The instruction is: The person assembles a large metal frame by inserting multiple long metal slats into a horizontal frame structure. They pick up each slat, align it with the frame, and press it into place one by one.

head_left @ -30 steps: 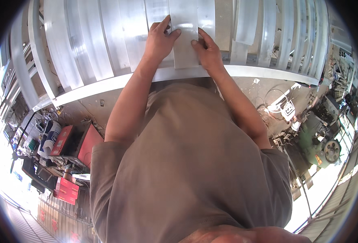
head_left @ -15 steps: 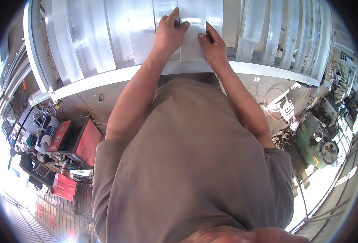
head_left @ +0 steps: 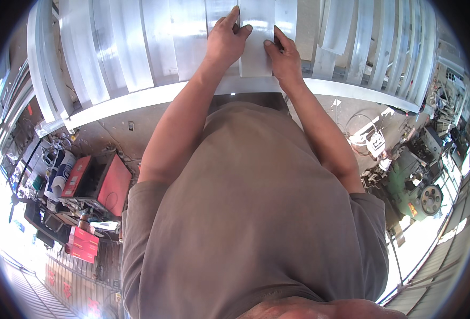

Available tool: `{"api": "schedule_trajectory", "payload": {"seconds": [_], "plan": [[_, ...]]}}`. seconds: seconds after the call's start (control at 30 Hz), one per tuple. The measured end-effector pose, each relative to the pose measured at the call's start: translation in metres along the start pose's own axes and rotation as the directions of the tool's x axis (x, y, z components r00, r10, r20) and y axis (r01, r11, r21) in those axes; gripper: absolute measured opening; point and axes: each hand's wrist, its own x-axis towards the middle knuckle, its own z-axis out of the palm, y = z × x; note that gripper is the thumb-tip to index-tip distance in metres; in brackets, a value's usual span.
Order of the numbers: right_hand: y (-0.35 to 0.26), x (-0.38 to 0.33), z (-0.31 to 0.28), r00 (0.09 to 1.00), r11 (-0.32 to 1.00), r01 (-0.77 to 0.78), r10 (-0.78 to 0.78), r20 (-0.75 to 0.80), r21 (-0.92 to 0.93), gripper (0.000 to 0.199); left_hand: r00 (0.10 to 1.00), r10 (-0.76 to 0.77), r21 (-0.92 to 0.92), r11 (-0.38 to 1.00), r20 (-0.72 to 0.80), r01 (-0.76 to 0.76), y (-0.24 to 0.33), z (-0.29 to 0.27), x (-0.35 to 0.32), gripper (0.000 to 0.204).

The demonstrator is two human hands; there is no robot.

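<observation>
A flat, shiny metal strip (head_left: pixel 256 59) lies lengthwise across the pale metal frame (head_left: pixel 128 101), between my two hands. My left hand (head_left: pixel 227 42) is at its left edge, thumb resting on the strip's top face and index finger stretched away from me. At the right edge sits my right hand (head_left: pixel 285 58), its thumb on the face and its fingers along the side. The strip is held between them; some fingertips are hidden. Wider metal strips (head_left: pixel 160 48) lie side by side left of my left hand.
Spaced metal slats (head_left: pixel 360 42) continue on the right. Below left are a red open metal box (head_left: pixel 115 183) and red cartons (head_left: pixel 83 244). A green machine with a round wheel (head_left: pixel 430 199) stands right. A white device with cable (head_left: pixel 376 143) lies on the floor.
The view has shifted slightly. Both hands keep nearly the same hold on the strip's two edges; no clear movement of the strip against the frame shows.
</observation>
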Motion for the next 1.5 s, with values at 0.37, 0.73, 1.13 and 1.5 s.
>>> {"api": "schedule_trajectory", "payload": {"seconds": [0.37, 0.73, 1.13, 1.5], "plan": [[0.003, 0.0, 0.0, 1.0, 0.992, -0.021, 0.02, 0.014, 0.123, 0.057, 1.0, 0.02, 0.017, 1.0, 0.0, -0.02, -0.004, 0.002, 0.002, 0.071], [0.005, 0.002, 0.007, 0.997, 0.997, 0.08, -0.08, 0.012, 0.022, 0.057, 1.0, -0.018, 0.032, 0.999, -0.006, 0.018, 0.001, -0.003, 0.001, 0.069], [0.007, 0.003, 0.01, 0.994, 0.995, 0.101, -0.101, -0.034, -0.018, 0.054, 0.999, 0.004, 0.082, 0.997, -0.033, -0.002, 0.004, 0.002, 0.002, 0.071], [0.001, 0.002, 0.005, 0.995, 0.995, 0.098, -0.098, -0.003, -0.007, 0.055, 0.998, 0.022, 0.105, 0.994, -0.061, -0.015, 0.0, 0.005, 0.002, 0.072]]}}
